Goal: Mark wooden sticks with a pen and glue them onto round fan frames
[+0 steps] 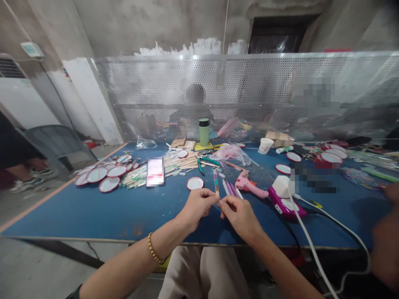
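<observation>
Pink glue gun [243,182] lies beyond your right hand [240,212], presumably for easy reach; its fingers and left hand's [197,205] pinch colour-banded strip [215,181] low, likely steadying it.

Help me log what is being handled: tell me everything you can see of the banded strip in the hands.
The banded strip is slim and straight, with purple, teal and brownish bands and a paler tan end nearest the person. Fingertips of the left hand and right hand pinch that near end; the rest points away, over the blue table. Its material, and whether it touches the table, cannot be made out.
</observation>
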`<action>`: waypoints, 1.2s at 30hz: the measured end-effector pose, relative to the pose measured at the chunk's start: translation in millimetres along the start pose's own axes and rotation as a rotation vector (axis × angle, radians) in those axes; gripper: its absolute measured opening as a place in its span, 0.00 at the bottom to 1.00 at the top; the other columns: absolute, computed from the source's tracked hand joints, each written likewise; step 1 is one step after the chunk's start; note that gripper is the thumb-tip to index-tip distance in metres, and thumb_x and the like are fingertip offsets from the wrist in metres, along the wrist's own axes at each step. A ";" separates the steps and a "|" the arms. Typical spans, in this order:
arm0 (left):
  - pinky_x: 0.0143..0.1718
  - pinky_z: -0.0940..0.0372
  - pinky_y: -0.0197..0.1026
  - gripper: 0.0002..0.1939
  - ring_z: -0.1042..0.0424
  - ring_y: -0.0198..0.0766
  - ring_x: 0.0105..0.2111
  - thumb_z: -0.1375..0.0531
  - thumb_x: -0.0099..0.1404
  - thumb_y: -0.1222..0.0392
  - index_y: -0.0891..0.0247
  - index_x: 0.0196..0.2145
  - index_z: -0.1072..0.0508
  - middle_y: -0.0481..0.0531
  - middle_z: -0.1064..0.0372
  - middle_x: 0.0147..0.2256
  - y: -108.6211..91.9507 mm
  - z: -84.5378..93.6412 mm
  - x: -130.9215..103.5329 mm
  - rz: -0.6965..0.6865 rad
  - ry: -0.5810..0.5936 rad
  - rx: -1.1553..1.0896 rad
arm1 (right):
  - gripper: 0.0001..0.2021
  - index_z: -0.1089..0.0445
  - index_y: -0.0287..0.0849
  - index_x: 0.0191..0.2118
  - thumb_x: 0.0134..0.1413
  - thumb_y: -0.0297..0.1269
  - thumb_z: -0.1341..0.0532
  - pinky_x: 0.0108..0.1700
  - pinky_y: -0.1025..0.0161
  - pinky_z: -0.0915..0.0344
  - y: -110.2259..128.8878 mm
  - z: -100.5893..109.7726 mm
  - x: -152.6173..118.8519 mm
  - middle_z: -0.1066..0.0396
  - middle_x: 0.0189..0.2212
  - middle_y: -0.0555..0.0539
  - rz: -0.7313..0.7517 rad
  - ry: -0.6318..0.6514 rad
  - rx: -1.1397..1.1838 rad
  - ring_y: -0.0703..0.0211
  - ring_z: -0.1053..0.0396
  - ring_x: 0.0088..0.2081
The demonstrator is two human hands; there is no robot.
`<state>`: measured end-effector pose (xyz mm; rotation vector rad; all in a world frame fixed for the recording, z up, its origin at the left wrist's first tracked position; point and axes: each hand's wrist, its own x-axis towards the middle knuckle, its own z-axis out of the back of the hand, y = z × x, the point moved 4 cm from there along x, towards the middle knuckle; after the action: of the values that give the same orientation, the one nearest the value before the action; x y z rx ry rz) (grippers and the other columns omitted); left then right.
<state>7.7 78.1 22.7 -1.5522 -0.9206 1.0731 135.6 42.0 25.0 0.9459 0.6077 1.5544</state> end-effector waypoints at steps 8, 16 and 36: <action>0.19 0.50 0.35 0.17 0.44 0.29 0.15 0.43 0.64 0.54 0.64 0.21 0.33 0.45 0.39 0.17 -1.7 11.7 4.8 -0.005 0.062 0.577 | 0.15 0.37 0.45 0.22 0.58 0.39 0.49 0.29 0.67 0.42 -5.1 -11.6 5.0 0.30 0.19 0.49 -0.098 0.122 -0.261 0.60 0.32 0.24; 0.37 0.35 0.44 0.16 0.25 0.47 0.39 0.52 0.72 0.61 0.63 0.39 0.25 0.58 0.25 0.40 -8.0 12.0 -22.8 -0.333 -0.041 1.462 | 0.16 0.40 0.44 0.18 0.57 0.33 0.46 0.28 0.67 0.47 -7.7 -7.4 13.2 0.30 0.18 0.50 -0.173 0.125 -0.430 0.62 0.35 0.24; 0.40 0.35 0.48 0.09 0.33 0.46 0.42 0.46 0.70 0.63 0.63 0.43 0.27 0.58 0.29 0.44 14.2 -6.8 -37.4 -0.693 0.043 1.515 | 0.18 0.31 0.45 0.22 0.62 0.42 0.45 0.26 0.63 0.52 -16.3 33.8 -10.0 0.27 0.18 0.47 0.042 -0.252 -0.801 0.58 0.31 0.21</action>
<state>2.9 38.2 16.7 0.0255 -0.2994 0.8009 172.9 31.6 27.7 0.5163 -0.2227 1.4902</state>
